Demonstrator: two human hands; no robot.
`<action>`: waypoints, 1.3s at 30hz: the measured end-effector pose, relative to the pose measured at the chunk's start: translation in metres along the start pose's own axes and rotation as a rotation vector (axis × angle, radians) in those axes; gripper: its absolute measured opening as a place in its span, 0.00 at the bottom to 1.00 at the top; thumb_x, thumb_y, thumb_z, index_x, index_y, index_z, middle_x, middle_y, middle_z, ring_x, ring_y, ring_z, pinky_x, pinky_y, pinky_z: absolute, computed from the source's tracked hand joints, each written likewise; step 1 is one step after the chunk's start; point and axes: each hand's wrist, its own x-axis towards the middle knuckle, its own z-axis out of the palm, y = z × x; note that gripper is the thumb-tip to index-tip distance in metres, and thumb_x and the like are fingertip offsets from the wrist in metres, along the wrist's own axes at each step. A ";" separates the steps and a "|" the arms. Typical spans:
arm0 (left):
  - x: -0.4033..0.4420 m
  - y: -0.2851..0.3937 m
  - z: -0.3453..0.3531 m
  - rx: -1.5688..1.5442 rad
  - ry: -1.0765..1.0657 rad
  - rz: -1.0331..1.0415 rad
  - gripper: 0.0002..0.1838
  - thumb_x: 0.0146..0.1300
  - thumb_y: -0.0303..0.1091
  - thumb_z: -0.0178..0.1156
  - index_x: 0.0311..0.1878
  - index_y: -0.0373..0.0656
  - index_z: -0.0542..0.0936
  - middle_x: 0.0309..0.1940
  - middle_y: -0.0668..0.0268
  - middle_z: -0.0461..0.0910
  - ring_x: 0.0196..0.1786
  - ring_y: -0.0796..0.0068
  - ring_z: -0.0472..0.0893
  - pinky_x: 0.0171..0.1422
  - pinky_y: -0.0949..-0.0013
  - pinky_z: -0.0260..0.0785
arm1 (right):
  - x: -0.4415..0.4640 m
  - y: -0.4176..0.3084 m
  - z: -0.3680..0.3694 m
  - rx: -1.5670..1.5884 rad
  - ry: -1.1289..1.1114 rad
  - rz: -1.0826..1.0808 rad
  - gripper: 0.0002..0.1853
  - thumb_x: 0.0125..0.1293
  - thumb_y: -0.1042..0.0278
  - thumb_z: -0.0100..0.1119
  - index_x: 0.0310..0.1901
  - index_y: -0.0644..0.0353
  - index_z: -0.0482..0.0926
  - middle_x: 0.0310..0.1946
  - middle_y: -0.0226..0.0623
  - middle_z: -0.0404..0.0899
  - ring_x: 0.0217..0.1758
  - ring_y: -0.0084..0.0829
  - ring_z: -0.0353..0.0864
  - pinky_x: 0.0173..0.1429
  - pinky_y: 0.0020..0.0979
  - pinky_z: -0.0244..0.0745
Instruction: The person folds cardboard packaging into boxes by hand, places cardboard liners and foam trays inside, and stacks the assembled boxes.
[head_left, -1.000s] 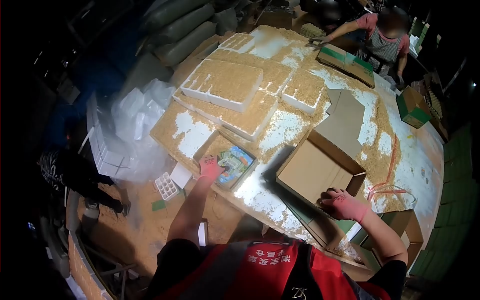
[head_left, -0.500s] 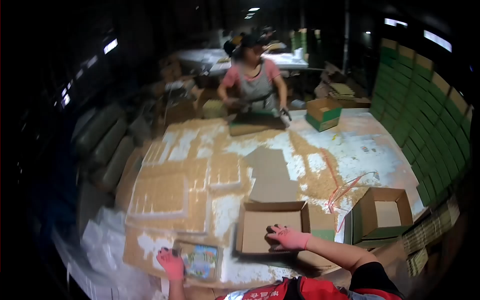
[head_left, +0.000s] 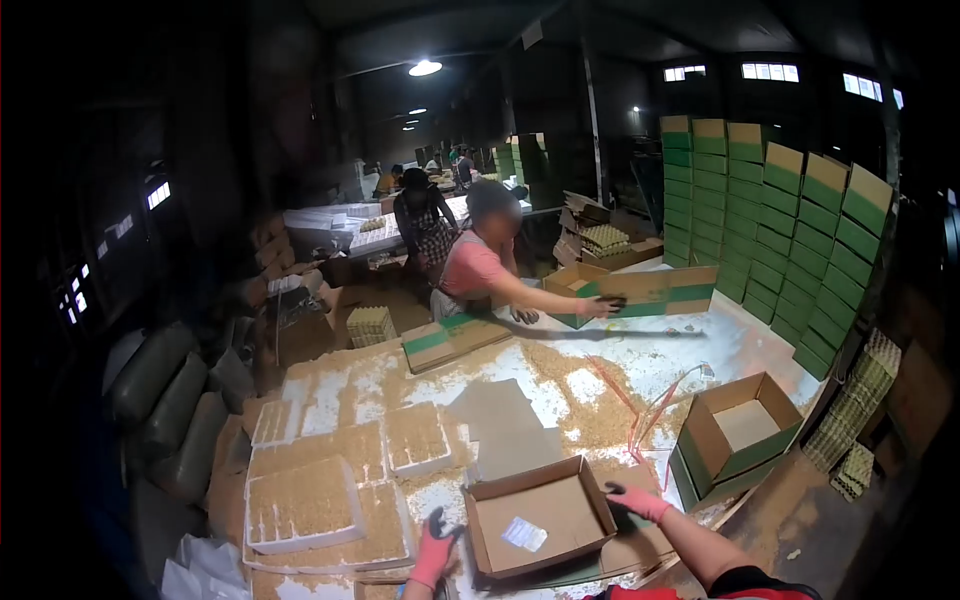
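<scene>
An open cardboard box (head_left: 575,505) sits in front of me at the near side of the table, with a small white printed card (head_left: 523,534) on its floor. Beside the box's left wall is my left hand (head_left: 433,552) in a pink glove with dark fingertips, its fingers apart and nothing in them. My right hand (head_left: 638,501), gloved the same way, reaches in at the right wall with fingers stretched out. Whether it touches the wall I cannot tell. A flat grey-brown cardboard sheet (head_left: 505,425) lies just beyond the box.
White foam trays (head_left: 305,505) filled with sawdust-like material stand at left. Stacked green-brown boxes (head_left: 735,440) are at right, near red strapping (head_left: 640,425). Opposite, a co-worker (head_left: 475,265) handles a cardboard box (head_left: 660,293). Tall box stacks (head_left: 770,220) line the right side.
My right hand has left the box's inside for its right wall. My left hand has moved from a colourful packet to the box. The card now shows inside. The co-worker extends an arm; my view tilted up.
</scene>
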 end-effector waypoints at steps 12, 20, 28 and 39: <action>-0.030 0.038 0.084 -0.806 -0.272 -0.525 0.27 0.65 0.36 0.63 0.66 0.39 0.69 0.57 0.58 0.77 0.59 0.61 0.77 0.61 0.58 0.73 | 0.012 -0.038 0.053 -0.101 0.032 -0.230 0.49 0.54 0.46 0.72 0.70 0.67 0.60 0.62 0.51 0.71 0.66 0.38 0.70 0.70 0.34 0.64; -0.031 0.133 0.210 -1.140 -0.642 -0.721 0.26 0.75 0.40 0.49 0.70 0.36 0.65 0.65 0.56 0.71 0.66 0.62 0.71 0.73 0.61 0.62 | -0.124 -0.159 -0.183 -0.385 0.271 -0.351 0.29 0.69 0.50 0.55 0.66 0.58 0.70 0.64 0.44 0.72 0.66 0.42 0.70 0.71 0.36 0.63; -0.020 0.184 0.456 -1.075 -0.910 -1.042 0.25 0.75 0.48 0.45 0.68 0.46 0.69 0.65 0.61 0.72 0.66 0.63 0.72 0.71 0.52 0.64 | -0.166 -0.015 -0.395 -1.084 0.408 0.141 0.25 0.67 0.47 0.47 0.55 0.57 0.78 0.43 0.57 0.82 0.46 0.55 0.81 0.52 0.42 0.76; -0.007 0.159 0.508 0.009 -1.074 0.007 0.29 0.74 0.35 0.48 0.76 0.42 0.56 0.71 0.61 0.65 0.69 0.70 0.66 0.73 0.67 0.59 | -0.211 -0.048 -0.379 -0.862 -0.216 0.049 0.30 0.64 0.41 0.56 0.64 0.48 0.73 0.53 0.45 0.81 0.55 0.45 0.79 0.59 0.36 0.73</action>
